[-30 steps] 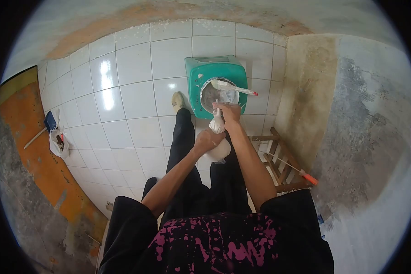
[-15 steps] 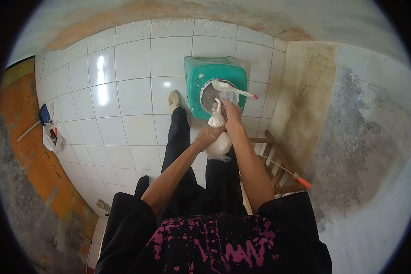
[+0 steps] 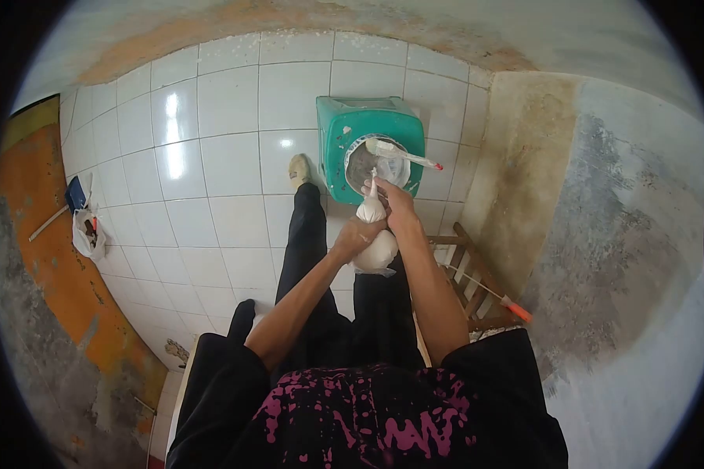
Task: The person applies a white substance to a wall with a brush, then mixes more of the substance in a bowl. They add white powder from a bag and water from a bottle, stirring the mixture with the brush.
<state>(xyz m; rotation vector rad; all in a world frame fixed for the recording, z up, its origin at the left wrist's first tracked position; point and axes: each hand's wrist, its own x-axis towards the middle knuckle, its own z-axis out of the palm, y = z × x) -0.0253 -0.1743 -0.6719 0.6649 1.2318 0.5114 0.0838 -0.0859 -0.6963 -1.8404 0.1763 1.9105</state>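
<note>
A clear plastic bag (image 3: 377,252) filled with white material hangs in front of my legs, its top twisted into a narrow neck pointing away from me. My left hand (image 3: 357,237) is wrapped round the bag's middle, squeezing it into two bulges. My right hand (image 3: 396,202) is closed at the twisted neck, its fingertips partly hidden. Just beyond both hands, a round tub (image 3: 360,166) with grey-white residue inside sits on a green plastic stool (image 3: 338,129). Across the tub's rim lies a white-coated paintbrush (image 3: 403,153) with a red handle tip.
A wooden frame (image 3: 477,270) stands to the right, with an orange-handled screwdriver (image 3: 515,309) by it. At the left, a white bag of tools (image 3: 90,233) lies beside a dark blue dustpan-like item (image 3: 77,195). Patchy walls enclose the white tiled floor (image 3: 227,172).
Both hands and the bag stay in nearly the same place. The fingers of my right hand have shifted slightly at the bag's neck.
</note>
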